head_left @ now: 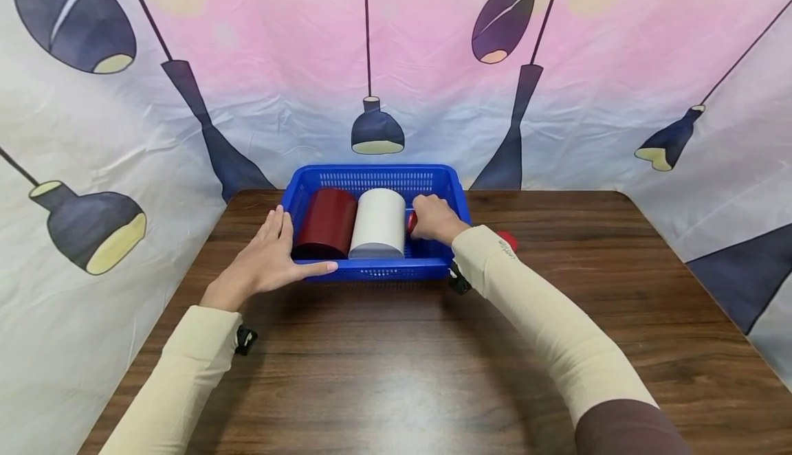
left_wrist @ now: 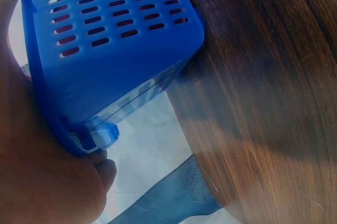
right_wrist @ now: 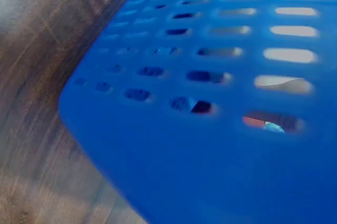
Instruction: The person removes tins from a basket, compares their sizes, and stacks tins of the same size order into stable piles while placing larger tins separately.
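A blue plastic basket (head_left: 371,273) with slotted walls stands at the back of the table. Inside it, a dark red cylinder (head_left: 328,221) lies on the left beside a white cylinder (head_left: 379,223). My left hand (head_left: 266,256) rests on the basket's front left corner, its thumb stretched along the front rim and its fingers along the left side. My right hand (head_left: 436,218) reaches over the right part of the basket, fingers curled on a small shiny red object (head_left: 412,222). The hand hides most of that object, so its kind cannot be told.
Another red thing (head_left: 509,239) shows partly behind the right sleeve, on the table right of the basket. The brown wooden table (head_left: 383,359) extends toward me. A cloth backdrop printed with lamps (head_left: 377,128) hangs close behind the basket.
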